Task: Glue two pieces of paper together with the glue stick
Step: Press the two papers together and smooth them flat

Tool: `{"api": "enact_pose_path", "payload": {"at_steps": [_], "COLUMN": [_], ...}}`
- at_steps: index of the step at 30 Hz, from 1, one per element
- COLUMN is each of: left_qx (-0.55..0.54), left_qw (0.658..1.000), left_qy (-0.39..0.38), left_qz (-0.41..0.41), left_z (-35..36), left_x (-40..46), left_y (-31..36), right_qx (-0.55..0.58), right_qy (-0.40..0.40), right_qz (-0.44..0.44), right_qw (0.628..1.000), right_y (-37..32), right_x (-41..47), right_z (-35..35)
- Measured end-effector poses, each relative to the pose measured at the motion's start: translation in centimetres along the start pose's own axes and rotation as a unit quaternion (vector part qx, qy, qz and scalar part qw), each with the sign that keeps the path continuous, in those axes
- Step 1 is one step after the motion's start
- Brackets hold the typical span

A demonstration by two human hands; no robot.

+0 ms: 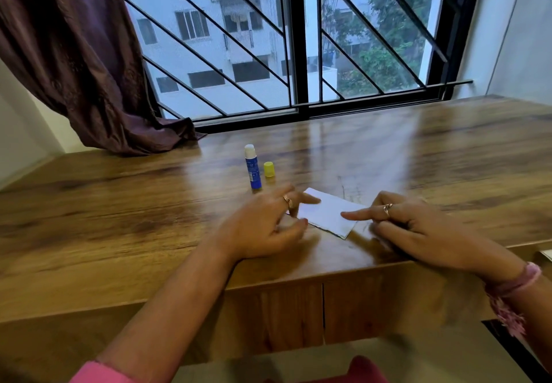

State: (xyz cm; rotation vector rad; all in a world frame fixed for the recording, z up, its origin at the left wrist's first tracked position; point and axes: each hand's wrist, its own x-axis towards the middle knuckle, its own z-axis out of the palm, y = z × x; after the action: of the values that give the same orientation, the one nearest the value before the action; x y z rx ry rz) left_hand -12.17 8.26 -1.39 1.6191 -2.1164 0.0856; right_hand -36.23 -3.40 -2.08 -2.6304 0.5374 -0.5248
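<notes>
Wooden table, glossy grain, set against a barred window; a dark purple curtain hangs at the left and drapes onto the table's far corner. Item one: white paper, a small rectangle lying flat near the table's front edge, turned at an angle, lower edge slightly ragged; whether it is one sheet or two stacked cannot be told. Item two: glue stick, blue body with white top exposed, standing upright on the table beyond and to the left of the paper, apart from it. Item three: yellow cap, standing just beside the glue stick on its right, not touching it. Left hand: fingers loosely spread and slightly blurred, ring on one finger, fingertips on the paper's left end, holding nothing. Right hand: index finger extended and laid on the paper's right part, remaining fingers curled under, ring on one finger, gripping nothing. A pink band with a tassel circles the right wrist; a pink sleeve shows at the left forearm's lower end. Buildings and trees are visible through the window.
</notes>
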Motion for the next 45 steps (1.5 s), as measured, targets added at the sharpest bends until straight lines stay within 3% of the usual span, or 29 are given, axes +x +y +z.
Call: {"api": "enact_pose_path", "payload": {"at_steps": [4, 11, 23, 32, 45], "left_qx": [-0.022, -0.006, 0.003, -0.003, -0.022], "left_qw": [0.994, 0.988, 0.991, 0.991, 0.994], "left_qy": [-0.07, -0.136, -0.13, -0.126, -0.102], "left_qz": [0.083, 0.068, 0.043, 0.034, 0.021], "left_z": [0.1, 0.0, 0.1, 0.0, 0.0], "left_x": [0.2, 0.5, 0.4, 0.3, 0.1], "left_y": [1.2, 1.6, 1.4, 1.6, 1.7], "right_qx": [-0.005, -0.023, -0.054, -0.084, 0.06], "right_qy": [-0.003, -0.012, -0.008, 0.082, 0.105], "right_qz": [-0.008, -0.018, 0.016, 0.13, 0.138], "right_qw": [1.0, 0.999, 0.998, 0.985, 0.983], "right_y": [-0.5, -1.0, -0.9, -0.5, 0.3], "right_x": [0.0, -0.1, 0.1, 0.6, 0.5], "right_z": [-0.2, -0.3, 0.2, 0.1, -0.5]}}
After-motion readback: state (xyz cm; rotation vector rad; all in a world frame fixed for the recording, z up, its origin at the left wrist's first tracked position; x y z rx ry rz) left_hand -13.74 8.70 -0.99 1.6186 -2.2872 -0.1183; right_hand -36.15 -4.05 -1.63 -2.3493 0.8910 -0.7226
